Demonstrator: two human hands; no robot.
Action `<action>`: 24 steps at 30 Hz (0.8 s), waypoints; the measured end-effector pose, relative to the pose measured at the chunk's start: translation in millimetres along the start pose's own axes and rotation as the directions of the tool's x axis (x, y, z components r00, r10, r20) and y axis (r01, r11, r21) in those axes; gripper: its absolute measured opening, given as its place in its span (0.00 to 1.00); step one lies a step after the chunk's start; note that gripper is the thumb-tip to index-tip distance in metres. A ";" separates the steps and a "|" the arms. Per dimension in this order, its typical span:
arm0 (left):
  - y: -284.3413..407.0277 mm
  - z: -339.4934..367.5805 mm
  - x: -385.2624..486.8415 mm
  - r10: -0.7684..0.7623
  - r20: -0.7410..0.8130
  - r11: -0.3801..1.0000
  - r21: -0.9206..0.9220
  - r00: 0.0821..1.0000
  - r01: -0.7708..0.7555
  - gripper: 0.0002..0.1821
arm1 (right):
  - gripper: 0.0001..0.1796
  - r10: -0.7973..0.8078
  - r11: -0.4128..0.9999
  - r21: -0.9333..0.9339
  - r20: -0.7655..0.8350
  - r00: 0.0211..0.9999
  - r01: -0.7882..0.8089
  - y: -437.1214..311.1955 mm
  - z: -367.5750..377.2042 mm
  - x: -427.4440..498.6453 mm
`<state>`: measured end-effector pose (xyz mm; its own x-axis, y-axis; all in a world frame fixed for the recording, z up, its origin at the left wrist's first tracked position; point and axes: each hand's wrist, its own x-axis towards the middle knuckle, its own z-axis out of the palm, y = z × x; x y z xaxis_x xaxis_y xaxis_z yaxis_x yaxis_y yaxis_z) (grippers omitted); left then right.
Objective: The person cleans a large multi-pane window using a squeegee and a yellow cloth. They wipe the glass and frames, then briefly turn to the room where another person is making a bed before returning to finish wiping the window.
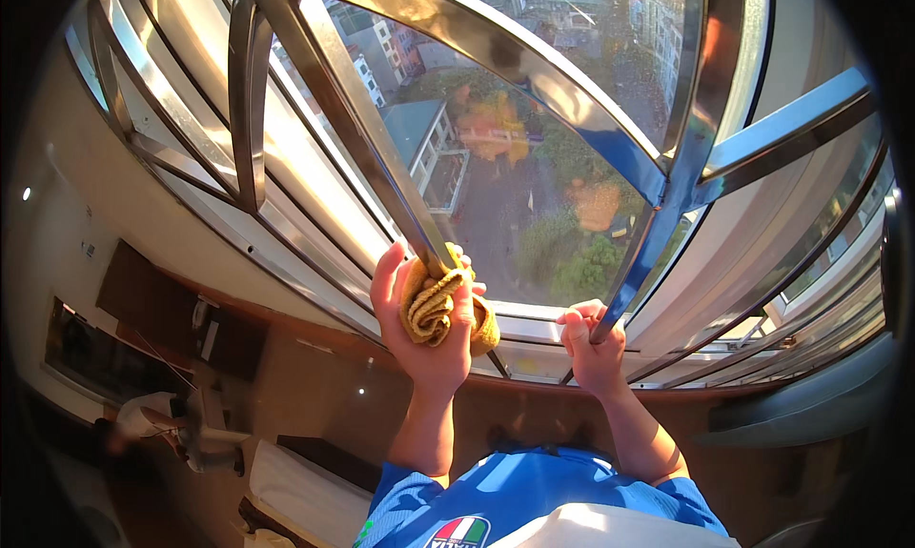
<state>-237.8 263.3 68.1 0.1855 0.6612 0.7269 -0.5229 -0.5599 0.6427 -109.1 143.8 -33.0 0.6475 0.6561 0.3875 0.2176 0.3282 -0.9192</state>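
My left hand (427, 351) holds a crumpled mustard-yellow cloth (437, 308) around the lower part of a slanting square metal bar (364, 133). Some of the cloth bulges out past the thumb side, and the bar hides part of my fingers. To the right, my right hand (599, 351) is closed around another polished metal bar (632, 269), which reflects blue. Both bars belong to a window grille in front of the glass pane (515, 190).
A white window sill (532, 326) runs behind the bars. Down on the left stands a bed (307, 484) with a pale cover. Farther back a person (154, 419) bends near a small table. A curved grey surface (808, 398) lies at the right.
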 end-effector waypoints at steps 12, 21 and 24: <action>-79.5 -45.8 -113.9 -0.386 0.024 0.897 0.246 0.922 0.369 0.19 | 0.11 -0.070 0.997 0.023 -0.122 0.990 0.073 -1.6 11.8 -0.3; -174.7 -115.9 -198.7 -0.431 0.346 0.840 0.490 0.834 0.231 0.17 | 0.10 -0.197 0.977 -0.142 -0.295 0.935 0.161 4.2 24.6 1.8; -188.6 -119.9 -212.0 -0.434 0.389 0.844 0.490 0.813 0.217 0.14 | 0.10 -0.203 0.975 -0.157 -0.321 0.925 0.159 1.9 24.1 1.5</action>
<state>-278.2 288.5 -236.2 0.7011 0.5864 0.4057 0.0061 -0.5738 0.8190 -125.3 161.8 -32.5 0.7892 0.3222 0.5228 0.4302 0.3174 -0.8451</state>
